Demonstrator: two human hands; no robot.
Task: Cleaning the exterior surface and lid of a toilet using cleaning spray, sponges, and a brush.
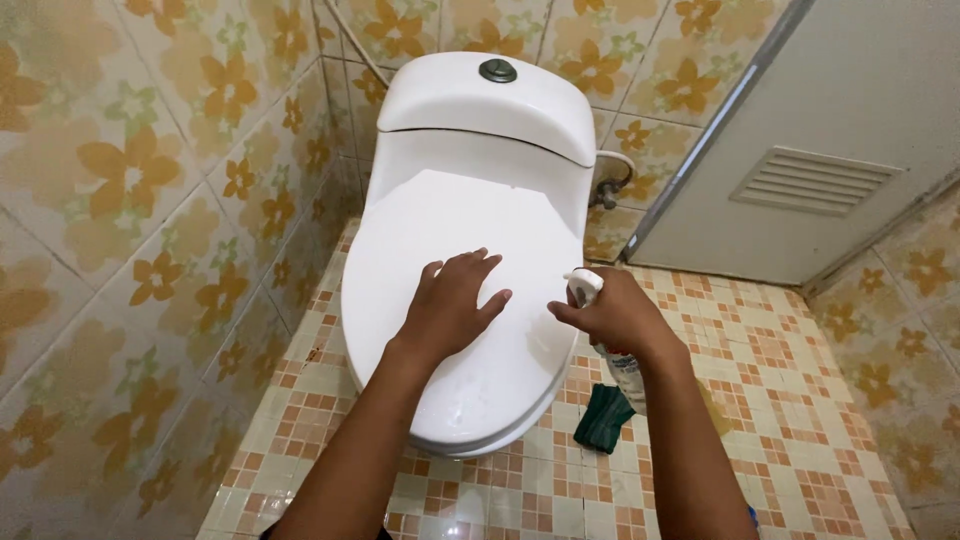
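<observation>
Two bare hands work over a white ceramic toilet (470, 160) with its smooth plastic lid (450, 250) shut; the left hand (452, 305) lies flat on the lid, palm down, fingers spread and relaxed, gripping nothing, their tips pointing toward the far cistern; the right hand (622, 315) hovers just beside the lid's right edge, fingers wrapped around the neck of a white plastic spray bottle (590, 290) — the nozzle head pokes out on the left of the fist, facing the lid, and the lower body of the bottle hangs below the wrist, partly hidden by the forearm; whether a finger presses the trigger cannot be told. On the floor near the bowl's right side, under the right forearm, lies a crumpled dark green cloth (604, 418), touching or almost touching the bottle's base. A round metal flush button (497, 70) sits on top of the cistern at the far end; a pale hose (612, 165) curls by the cistern's right flank. Flower-patterned beige and orange wall tiles (130, 200) cover the left and far walls; small square mosaic floor tiles (780, 400) spread to the right — and a grey door with a louvred vent (810, 180) stands at the far right.
</observation>
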